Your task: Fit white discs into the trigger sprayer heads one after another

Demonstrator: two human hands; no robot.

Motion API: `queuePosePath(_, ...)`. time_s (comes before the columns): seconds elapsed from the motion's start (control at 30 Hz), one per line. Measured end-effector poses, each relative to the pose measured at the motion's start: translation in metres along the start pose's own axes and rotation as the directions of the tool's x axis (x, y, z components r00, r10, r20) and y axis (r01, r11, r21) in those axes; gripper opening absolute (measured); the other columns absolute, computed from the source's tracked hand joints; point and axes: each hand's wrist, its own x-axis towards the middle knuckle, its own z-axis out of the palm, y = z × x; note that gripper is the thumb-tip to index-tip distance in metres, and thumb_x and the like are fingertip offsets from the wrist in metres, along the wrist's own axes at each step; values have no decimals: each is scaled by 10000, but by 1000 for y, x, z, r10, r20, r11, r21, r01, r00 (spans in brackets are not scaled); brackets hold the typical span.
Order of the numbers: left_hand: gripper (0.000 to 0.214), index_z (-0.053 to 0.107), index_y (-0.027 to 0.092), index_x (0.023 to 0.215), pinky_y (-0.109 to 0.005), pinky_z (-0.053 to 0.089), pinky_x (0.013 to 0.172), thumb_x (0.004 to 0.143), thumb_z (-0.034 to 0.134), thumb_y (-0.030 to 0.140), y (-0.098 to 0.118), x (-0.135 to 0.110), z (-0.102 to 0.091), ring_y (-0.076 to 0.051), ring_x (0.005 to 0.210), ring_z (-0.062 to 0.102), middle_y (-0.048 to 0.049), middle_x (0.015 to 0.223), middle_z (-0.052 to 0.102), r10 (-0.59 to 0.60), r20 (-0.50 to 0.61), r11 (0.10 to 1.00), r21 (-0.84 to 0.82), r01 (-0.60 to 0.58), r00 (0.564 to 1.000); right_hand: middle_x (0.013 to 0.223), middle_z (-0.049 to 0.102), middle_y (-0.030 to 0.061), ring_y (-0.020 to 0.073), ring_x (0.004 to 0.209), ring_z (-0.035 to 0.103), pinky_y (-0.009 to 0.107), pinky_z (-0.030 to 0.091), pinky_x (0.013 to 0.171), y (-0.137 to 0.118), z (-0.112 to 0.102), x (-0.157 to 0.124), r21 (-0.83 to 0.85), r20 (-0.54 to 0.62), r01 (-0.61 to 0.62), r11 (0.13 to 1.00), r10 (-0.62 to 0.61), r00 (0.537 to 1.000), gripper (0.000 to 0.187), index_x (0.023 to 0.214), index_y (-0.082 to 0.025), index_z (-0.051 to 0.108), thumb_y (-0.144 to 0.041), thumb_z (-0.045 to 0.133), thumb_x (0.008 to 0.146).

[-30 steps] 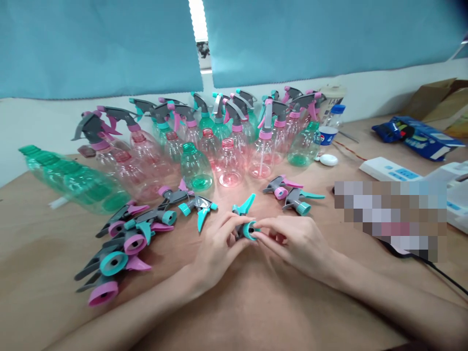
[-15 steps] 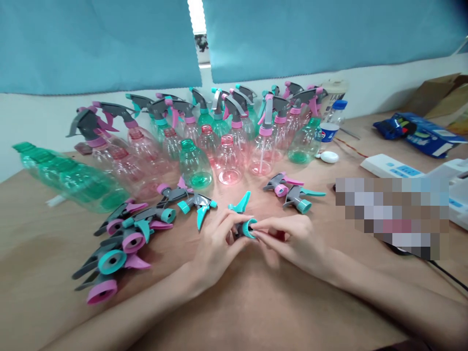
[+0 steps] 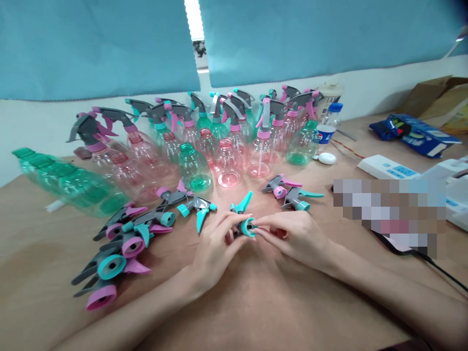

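Note:
A grey trigger sprayer head with a turquoise collar and turquoise trigger is held above the table's near middle. My left hand is closed round its grey body, with the collar's open end turned to the right. Thumb and forefinger of my right hand pinch at the right rim of that collar. Whether something small sits between those fingertips I cannot tell. Left of my left hand lies a loose turquoise sprayer head. Beyond my right hand are a pink one and another turquoise one.
Several sprayer heads lie piled at the left. Behind stand many bottles, some open like the green bottle, others with heads fitted. Green bottles lie at the far left. Rightward are a blurred-out phone-like object, a power strip and a blue packet.
My right fingertips have shifted slightly from the collar's opening toward its right rim. The left hand keeps its hold on the sprayer head. The camera view has moved a little.

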Motion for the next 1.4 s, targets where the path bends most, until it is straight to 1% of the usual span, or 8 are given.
queuePosePath(0.5,278,603,199,1113,-224,449,584,837,631,178,-1,-1,-1,-110,650,510,-21,892,595,116,35,993,13,-117,993,571,652,1,81,469,549,188,397,467,-7,8,-3,138,-12,8,990,-6,1000,229,744,-141,689,-203,527,892)
queuePosePath(0.67,304,593,216,1146,-210,464,561,845,625,205,-3,0,-1,-98,633,521,-22,914,601,122,56,992,-43,-120,991,596,676,-2,77,463,550,181,410,454,-4,10,-4,196,-83,51,979,-35,996,179,800,-154,695,-202,543,880)
queuePosePath(0.77,286,608,226,1135,-212,477,555,850,619,217,-4,1,0,-103,637,540,-24,912,610,78,70,995,-71,-73,994,649,698,2,81,497,577,181,431,478,-1,9,-3,192,-62,57,980,-45,997,156,843,-158,697,-197,549,875)
queuePosePath(0.93,299,622,232,1120,-209,474,539,825,640,187,-3,1,0,-99,616,532,-27,924,614,-5,38,997,-80,8,999,810,726,6,76,560,603,182,460,544,2,4,0,149,-21,27,988,-24,999,144,952,-182,675,-210,559,871)
queuePosePath(1.0,301,622,233,1106,-205,467,530,812,647,173,-2,0,-1,-96,602,524,-23,914,610,-38,17,996,-83,39,999,758,699,-5,70,531,578,175,456,526,1,3,0,184,-31,0,983,6,1000,162,1003,-186,646,-228,567,868)
queuePosePath(1.13,282,608,231,1053,-196,450,523,793,640,127,1,-1,-2,-95,567,511,16,770,582,-71,-7,995,-77,70,997,727,602,-19,82,548,562,173,452,483,-1,5,-2,264,3,-133,955,137,991,396,1113,-174,534,-343,679,785)
queuePosePath(1.23,253,583,221,1035,-206,457,549,797,637,154,3,-3,-2,-93,557,507,27,744,567,-29,-18,997,-67,28,999,853,609,5,80,574,569,169,449,467,-3,9,-3,317,86,-194,928,175,981,514,1154,-196,461,-377,715,744)
queuePosePath(1.4,205,567,203,1010,-208,442,545,822,631,257,2,-4,0,-100,581,507,0,799,595,98,-18,995,-17,-99,995,821,608,-6,72,527,538,179,427,462,-11,15,-4,334,121,-208,919,177,977,433,1076,-206,450,-371,696,761)
